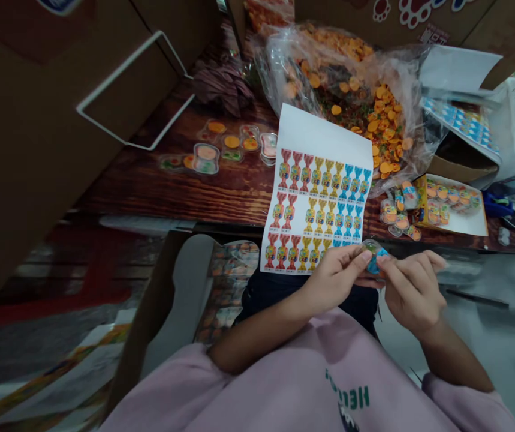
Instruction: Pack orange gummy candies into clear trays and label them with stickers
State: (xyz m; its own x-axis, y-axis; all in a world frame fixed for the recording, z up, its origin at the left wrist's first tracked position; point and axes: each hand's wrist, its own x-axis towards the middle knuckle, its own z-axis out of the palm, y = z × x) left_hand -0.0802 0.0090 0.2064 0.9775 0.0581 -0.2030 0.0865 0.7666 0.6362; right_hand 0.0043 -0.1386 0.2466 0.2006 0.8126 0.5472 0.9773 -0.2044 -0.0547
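Observation:
Both hands meet over my lap around a small clear plastic case with a blue candy-shaped sticker on it. My left hand is closed on the case from its left side, thumb on top. The fingertips of my right hand pinch at the sticker on the case's right. Just beyond my left hand lies a white sheet of stickers with red, yellow and blue candy shapes, hanging over the table edge. One red place in its middle row is bare.
A clear plastic bag of orange discs lies behind the sheet. Several small cases sit on the wooden table to the left. At right are more cases and a yellow-edged box. A cardboard box stands below.

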